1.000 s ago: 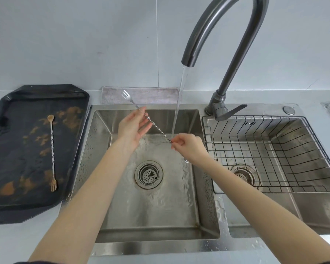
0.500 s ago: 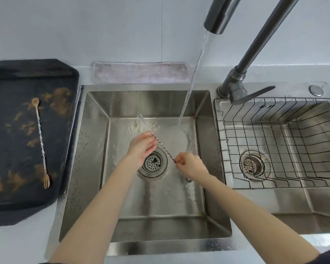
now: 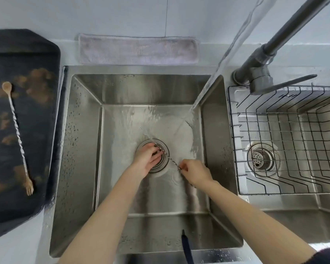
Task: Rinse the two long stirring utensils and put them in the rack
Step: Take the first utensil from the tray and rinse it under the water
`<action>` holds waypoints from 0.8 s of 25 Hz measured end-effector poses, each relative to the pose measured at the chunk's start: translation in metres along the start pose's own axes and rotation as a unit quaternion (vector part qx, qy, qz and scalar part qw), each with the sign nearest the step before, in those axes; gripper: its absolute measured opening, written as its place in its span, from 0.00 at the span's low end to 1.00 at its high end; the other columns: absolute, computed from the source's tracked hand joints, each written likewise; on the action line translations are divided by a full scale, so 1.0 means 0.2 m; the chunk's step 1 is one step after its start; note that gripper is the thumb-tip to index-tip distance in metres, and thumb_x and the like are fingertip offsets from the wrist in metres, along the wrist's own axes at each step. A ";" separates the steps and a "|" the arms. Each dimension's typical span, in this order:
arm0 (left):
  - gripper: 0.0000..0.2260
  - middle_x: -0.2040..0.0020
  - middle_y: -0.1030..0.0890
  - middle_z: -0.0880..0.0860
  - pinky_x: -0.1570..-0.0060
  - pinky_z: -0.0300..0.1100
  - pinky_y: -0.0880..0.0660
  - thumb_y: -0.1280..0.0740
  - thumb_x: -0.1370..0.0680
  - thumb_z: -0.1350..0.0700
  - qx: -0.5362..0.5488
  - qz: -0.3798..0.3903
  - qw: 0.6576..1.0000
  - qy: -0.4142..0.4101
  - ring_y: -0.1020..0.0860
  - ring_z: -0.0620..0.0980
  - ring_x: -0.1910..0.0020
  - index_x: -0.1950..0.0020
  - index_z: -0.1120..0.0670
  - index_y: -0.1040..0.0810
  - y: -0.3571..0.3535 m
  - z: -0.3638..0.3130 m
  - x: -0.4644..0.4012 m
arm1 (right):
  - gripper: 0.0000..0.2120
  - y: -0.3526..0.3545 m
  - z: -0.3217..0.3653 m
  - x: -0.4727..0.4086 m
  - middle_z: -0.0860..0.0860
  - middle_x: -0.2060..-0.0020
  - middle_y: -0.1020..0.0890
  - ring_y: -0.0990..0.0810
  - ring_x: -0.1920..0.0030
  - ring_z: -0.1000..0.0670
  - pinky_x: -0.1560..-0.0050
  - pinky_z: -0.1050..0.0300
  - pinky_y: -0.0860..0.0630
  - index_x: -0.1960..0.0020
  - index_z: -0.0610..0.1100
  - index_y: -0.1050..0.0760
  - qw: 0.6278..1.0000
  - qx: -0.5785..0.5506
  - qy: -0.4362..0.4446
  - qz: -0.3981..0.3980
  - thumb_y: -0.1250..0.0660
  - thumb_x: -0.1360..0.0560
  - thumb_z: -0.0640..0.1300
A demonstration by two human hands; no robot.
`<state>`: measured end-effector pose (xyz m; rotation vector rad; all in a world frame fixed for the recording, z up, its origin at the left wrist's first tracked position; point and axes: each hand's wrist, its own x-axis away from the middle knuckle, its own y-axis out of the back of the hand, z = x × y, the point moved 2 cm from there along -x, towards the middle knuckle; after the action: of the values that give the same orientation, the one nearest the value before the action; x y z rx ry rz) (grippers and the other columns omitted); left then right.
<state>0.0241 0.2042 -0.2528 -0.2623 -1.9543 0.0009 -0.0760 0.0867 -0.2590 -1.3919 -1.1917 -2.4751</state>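
Both hands low over the drain (image 3: pixel 156 164): left hand (image 3: pixel 148 159) and right hand (image 3: pixel 195 173) fingers clamped on the twisted stirrer (image 3: pixel 170 159); second stirrer (image 3: pixel 17 136) at nine o'clock.

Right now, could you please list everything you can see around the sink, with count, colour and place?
Twisted stirrer: one, silver, held over the left basin's drain.
Second stirrer: one, soiled brown, lying on the tray.
Tray: one, black with brown smears, on the counter left of the sink.
Left basin: one, steel, centre, wet.
Drain strainers: two, steel, one in the left basin, one under the rack.
Wire rack: one, dark wire, sitting in the right basin.
Faucet: one, dark grey, between the basins.
Water stream: one, clear, landing at the left basin's back right.
Cloth: one, pale grey, behind the sink.
Left hand: one, gripping the stirrer's far end.
Right hand: one, pinching the near end.
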 end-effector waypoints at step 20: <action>0.17 0.38 0.24 0.54 0.47 0.37 0.30 0.44 0.21 0.62 -0.212 -0.010 0.976 -0.058 0.24 0.51 0.39 0.32 0.56 0.31 0.07 -0.03 0.11 | 0.16 0.03 0.10 0.10 0.43 0.41 0.20 0.23 0.40 0.40 0.42 0.50 0.26 0.38 0.44 0.27 0.996 0.086 0.034 0.001 0.42 0.24 0.43</action>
<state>0.0248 0.2205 -0.2320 -0.5311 -2.0588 -0.4261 -0.0717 0.1011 -0.2354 -1.2532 -1.3507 -2.3343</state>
